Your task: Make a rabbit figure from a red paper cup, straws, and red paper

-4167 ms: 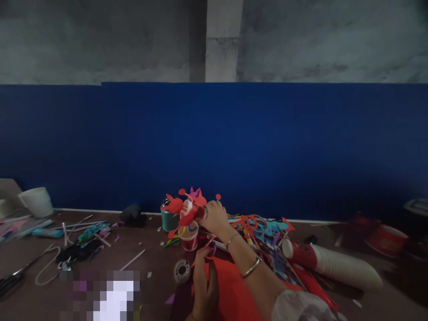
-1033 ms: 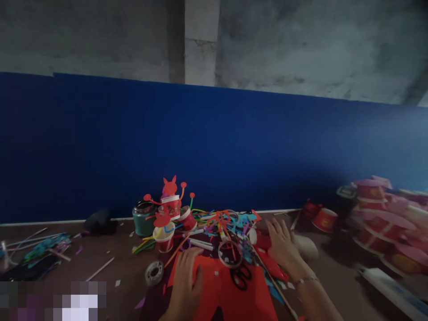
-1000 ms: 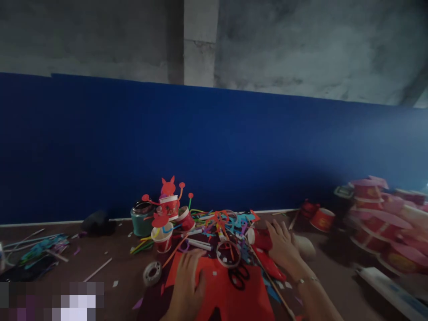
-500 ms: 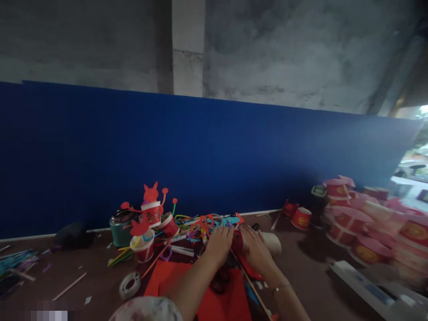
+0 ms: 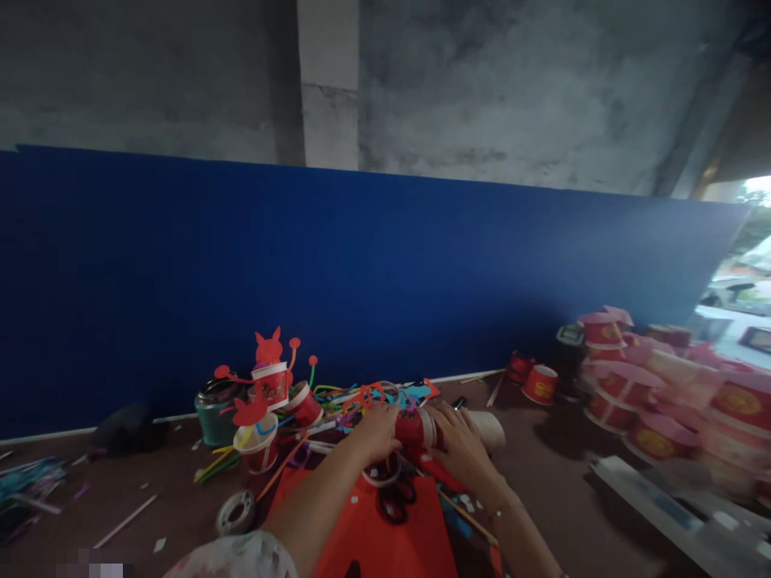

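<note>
A stack of nested red-and-white paper cups lies on its side across the cluttered table. My left hand grips its left end, fingers curled over the red side. Farther right, my right hand wraps over the same stack, whose pale end sticks out past the fingers. Below the hands, dark-handled scissors rest on red paper sheets. Partly behind my left wrist sits a round white-rimmed item, its kind unclear.
Cup figures with red cut-out heads stand left, beside a teal jar. A tape roll lies in front. Colourful strips are heaped behind the hands. Stacked red cups and a long pale box are right.
My left hand has shifted left along the cups, so the gap between my hands is wider and more red cup shows. The scissors and the white-rimmed item are more visible.
</note>
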`<state>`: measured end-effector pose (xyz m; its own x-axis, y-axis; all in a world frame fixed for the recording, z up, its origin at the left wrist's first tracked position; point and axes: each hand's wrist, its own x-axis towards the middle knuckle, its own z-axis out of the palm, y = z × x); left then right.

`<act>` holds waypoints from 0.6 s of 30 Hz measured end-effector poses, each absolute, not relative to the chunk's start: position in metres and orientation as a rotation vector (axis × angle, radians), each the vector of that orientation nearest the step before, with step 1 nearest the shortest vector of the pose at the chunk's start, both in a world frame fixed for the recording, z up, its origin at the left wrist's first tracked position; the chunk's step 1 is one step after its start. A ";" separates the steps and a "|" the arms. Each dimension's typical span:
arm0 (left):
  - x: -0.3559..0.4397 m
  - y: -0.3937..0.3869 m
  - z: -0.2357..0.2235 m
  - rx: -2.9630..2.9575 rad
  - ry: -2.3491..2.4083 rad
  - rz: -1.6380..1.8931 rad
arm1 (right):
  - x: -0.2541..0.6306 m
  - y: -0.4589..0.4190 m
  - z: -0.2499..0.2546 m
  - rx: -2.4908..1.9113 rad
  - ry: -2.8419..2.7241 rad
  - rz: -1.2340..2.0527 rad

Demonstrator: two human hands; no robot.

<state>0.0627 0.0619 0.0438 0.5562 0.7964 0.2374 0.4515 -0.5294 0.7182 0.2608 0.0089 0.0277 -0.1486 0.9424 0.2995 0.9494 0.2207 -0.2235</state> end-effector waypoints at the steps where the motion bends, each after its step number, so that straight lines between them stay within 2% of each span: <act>1: 0.063 0.062 0.044 2.192 0.992 0.748 | 0.262 0.010 0.026 -1.748 -2.125 -0.024; 13: 0.014 0.060 0.053 2.013 1.103 0.984 | 0.286 0.023 -0.005 -1.691 -1.861 -0.226; 16: -0.001 0.043 0.044 1.816 1.156 1.087 | 0.286 0.024 -0.008 -1.723 -1.820 -0.207; 18: -0.010 0.027 0.036 1.370 1.018 1.148 | 0.284 0.023 -0.004 -1.738 -1.799 -0.215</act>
